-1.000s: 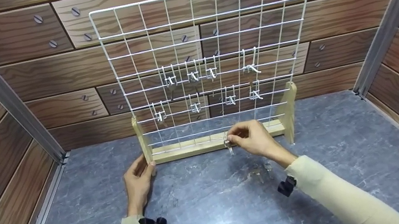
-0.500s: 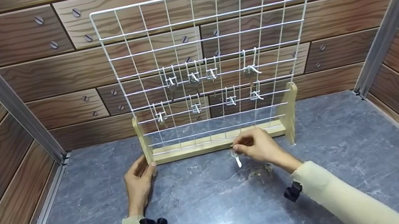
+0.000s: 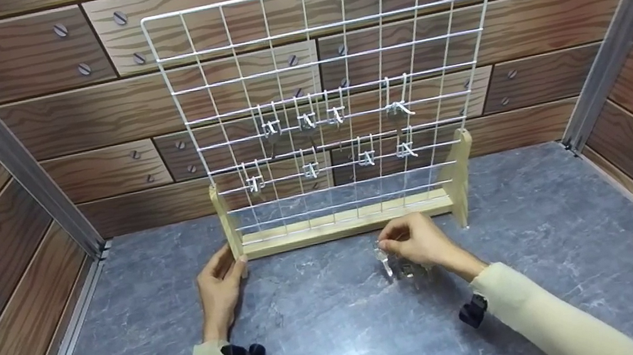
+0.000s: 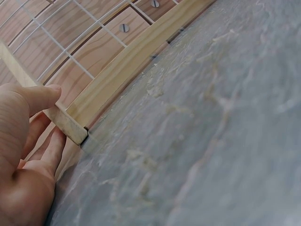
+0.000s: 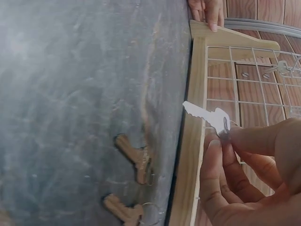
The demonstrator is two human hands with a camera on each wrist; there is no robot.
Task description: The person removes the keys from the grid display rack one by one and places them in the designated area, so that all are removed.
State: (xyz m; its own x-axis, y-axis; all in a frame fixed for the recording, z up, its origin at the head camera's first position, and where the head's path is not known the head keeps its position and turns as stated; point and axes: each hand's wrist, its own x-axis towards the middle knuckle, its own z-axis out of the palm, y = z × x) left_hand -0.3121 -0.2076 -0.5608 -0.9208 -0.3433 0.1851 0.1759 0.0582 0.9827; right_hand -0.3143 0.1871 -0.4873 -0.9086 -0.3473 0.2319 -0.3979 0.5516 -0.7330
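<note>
My left hand (image 3: 220, 291) grips the left wooden upright (image 3: 226, 223) of a stand near its foot. In the left wrist view, the thumb lies on one face of that wood and the fingers behind it. Between thumb and fingertips, my right hand (image 3: 418, 240) pinches a silver key (image 5: 207, 115) by its head, blade pointing away. It hangs in front of the stand's wooden base bar (image 3: 313, 238). Below it, a key (image 5: 136, 160) and another key (image 5: 123, 209) with a ring lie on the grey tabletop, partly hidden by the right hand in the head view.
A white wire grid (image 3: 274, 72) rises from the stand. Two rows of metal hooks (image 3: 405, 150) sit on it, and a key (image 5: 282, 67) hangs there. Wood-patterned walls (image 3: 60, 123) enclose the grey tabletop (image 3: 329, 334) at the back and sides.
My right hand has moved down and slightly right, away from the base bar and toward the keys on the table, carrying the key. The left hand has stayed at the upright.
</note>
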